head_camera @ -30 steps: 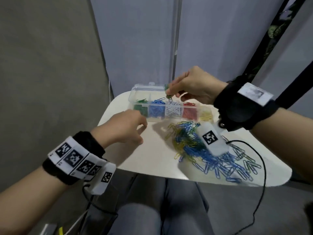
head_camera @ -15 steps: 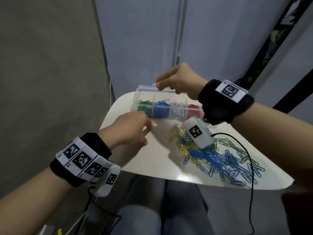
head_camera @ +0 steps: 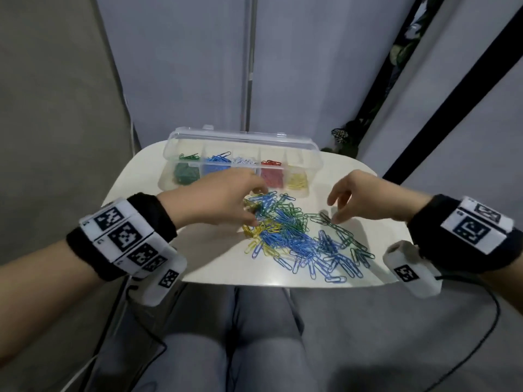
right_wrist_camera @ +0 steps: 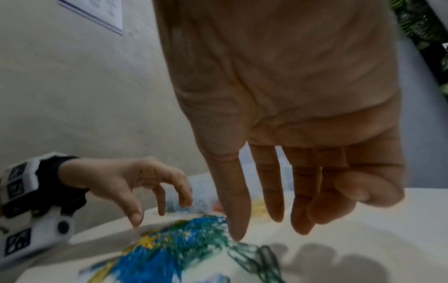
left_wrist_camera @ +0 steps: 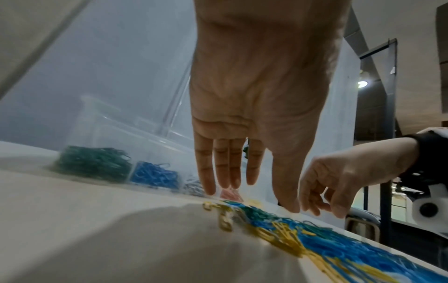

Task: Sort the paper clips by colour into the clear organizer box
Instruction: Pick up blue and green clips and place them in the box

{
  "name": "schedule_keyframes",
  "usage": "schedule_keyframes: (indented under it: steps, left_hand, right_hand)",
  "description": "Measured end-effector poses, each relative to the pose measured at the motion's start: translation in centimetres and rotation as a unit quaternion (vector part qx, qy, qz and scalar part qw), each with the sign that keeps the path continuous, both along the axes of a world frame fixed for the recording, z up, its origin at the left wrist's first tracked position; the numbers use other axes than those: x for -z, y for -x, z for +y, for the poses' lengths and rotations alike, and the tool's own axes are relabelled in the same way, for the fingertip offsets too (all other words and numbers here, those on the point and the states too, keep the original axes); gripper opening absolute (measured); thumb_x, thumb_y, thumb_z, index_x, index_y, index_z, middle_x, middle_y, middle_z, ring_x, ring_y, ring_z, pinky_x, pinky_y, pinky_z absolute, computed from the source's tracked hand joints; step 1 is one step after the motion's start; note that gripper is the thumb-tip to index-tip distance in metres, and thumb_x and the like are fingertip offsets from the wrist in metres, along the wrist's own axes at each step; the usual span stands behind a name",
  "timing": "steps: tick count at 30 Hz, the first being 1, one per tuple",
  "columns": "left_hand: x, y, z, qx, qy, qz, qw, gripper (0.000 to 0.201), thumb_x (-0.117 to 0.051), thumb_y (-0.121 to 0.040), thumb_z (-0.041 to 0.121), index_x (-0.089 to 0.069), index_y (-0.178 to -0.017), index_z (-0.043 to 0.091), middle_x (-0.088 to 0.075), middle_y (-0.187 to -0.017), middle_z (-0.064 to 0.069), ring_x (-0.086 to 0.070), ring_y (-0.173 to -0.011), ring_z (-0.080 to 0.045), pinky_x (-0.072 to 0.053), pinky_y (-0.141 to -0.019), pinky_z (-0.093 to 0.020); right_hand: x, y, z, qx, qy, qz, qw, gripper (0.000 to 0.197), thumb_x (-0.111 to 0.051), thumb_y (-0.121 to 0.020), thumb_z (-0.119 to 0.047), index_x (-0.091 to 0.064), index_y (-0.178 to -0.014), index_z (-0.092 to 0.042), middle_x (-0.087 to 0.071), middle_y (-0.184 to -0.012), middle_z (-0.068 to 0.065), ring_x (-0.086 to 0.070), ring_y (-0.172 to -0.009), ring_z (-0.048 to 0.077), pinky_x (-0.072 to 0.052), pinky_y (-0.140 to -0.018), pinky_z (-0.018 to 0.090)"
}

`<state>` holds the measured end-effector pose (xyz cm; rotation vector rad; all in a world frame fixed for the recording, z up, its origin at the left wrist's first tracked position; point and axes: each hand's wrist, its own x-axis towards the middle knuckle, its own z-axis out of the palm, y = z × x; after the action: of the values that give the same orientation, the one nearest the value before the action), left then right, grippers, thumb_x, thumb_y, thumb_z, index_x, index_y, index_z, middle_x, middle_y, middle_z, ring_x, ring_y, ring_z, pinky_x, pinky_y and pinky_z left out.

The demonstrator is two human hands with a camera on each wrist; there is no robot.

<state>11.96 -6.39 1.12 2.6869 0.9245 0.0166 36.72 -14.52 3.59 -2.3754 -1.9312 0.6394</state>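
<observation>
1. We see the clear plastic organizer box (head_camera: pixel 311 162) with its lid open at the upper centre of the head view, standing on the rounded white worktop (head_camera: pixel 147 176).
2. Its compartments hold sorted clips, from frame left to right: green paper clips (head_camera: pixel 185 174), blue paper clips (head_camera: pixel 216 160), silvery-white paper clips (head_camera: pixel 244 161), red paper clips (head_camera: pixel 271 176) and yellow paper clips (head_camera: pixel 296 181).
3. A loose, mixed pile of blue, green and yellow paper clips (head_camera: pixel 294 236) lies on the worktop in the centre of the frame, just below the box.
4. Our left hand (head_camera: pixel 215 202) reaches in from the left of the frame. Its fingers are bent down over the upper left edge of the pile. In the left wrist view the fingers (left_wrist_camera: pixel 230 164) hang nearly straight and apart, with nothing visibly held; whether the tips touch any clips we cannot tell.
5. Our right hand (head_camera: pixel 365 198) reaches in from the right. Its grip is apart, the fingers (right_wrist_camera: pixel 236 201) spread and pointing down, empty. One fingertip sits at the green clips on the right edge of the pile.
6. The two hands stay apart, with the pile between them.
7. Black wristbands with white marker blocks (head_camera: pixel 124 236) show at the lower left and lower right.
</observation>
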Motion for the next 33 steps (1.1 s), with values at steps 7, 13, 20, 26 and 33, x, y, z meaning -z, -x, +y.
schedule_keyframes:
  steps: [7,13,20,26,33]
  left_hand:
    - [0.2,-4.2,0.0,0.084,0.017,0.006,0.996,0.069,-0.073,-0.078,0.046,-0.046,-0.138,0.023,-0.051,-0.133,0.004,-0.044,-0.122,-0.015,-0.034,-0.096,-0.024]
    - [0.2,-6.8,0.5,0.114,0.031,0.004,0.993,0.067,-0.075,-0.078,0.040,-0.049,-0.136,0.022,-0.055,-0.132,0.004,-0.050,-0.115,-0.012,-0.027,-0.078,-0.013]
    - [0.6,-8.7,0.3,0.122,0.007,0.025,0.992,0.054,-0.079,-0.074,0.034,-0.061,-0.123,0.018,-0.060,-0.110,0.002,-0.045,-0.088,-0.009,-0.031,-0.073,-0.019]
    - [0.4,-9.3,0.0,0.120,0.005,0.030,0.992,0.035,-0.082,-0.071,0.022,-0.069,-0.103,0.015,-0.055,-0.074,0.011,-0.047,-0.075,-0.009,-0.033,-0.064,-0.020]
    - [0.3,-9.1,0.1,0.097,0.081,0.034,0.991,0.012,-0.079,-0.073,0.012,-0.070,-0.081,0.015,-0.058,-0.064,0.018,-0.052,-0.060,0.005,-0.046,-0.065,-0.016]
  right_hand:
    - [1.7,0.4,-0.4,-0.018,-0.017,-0.025,0.999,0.027,-0.086,-0.065,-0.026,-0.066,-0.079,-0.013,-0.062,-0.072,-0.003,-0.055,-0.064,0.013,-0.042,-0.057,0.024]
    - [2.1,1.7,0.1,-0.077,-0.053,-0.034,0.995,0.007,-0.075,-0.071,-0.009,-0.073,-0.078,-0.010,-0.069,-0.074,0.003,-0.059,-0.069,0.018,-0.047,-0.064,0.027]
    - [2.1,1.8,0.2,-0.094,-0.046,-0.024,0.994,0.010,-0.068,-0.070,-0.002,-0.072,-0.074,-0.011,-0.068,-0.069,0.000,-0.060,-0.066,0.017,-0.049,-0.064,0.028]
    - [2.0,1.7,0.3,-0.092,-0.033,-0.010,0.995,0.013,-0.067,-0.071,-0.003,-0.069,-0.070,-0.015,-0.059,-0.059,-0.009,-0.050,-0.054,0.004,-0.037,-0.052,0.016]
    - [2.0,1.6,0.2,-0.089,-0.036,-0.003,0.995,0.007,-0.069,-0.074,-0.006,-0.071,-0.075,-0.012,-0.061,-0.062,-0.005,-0.051,-0.056,0.007,-0.039,-0.055,0.017]
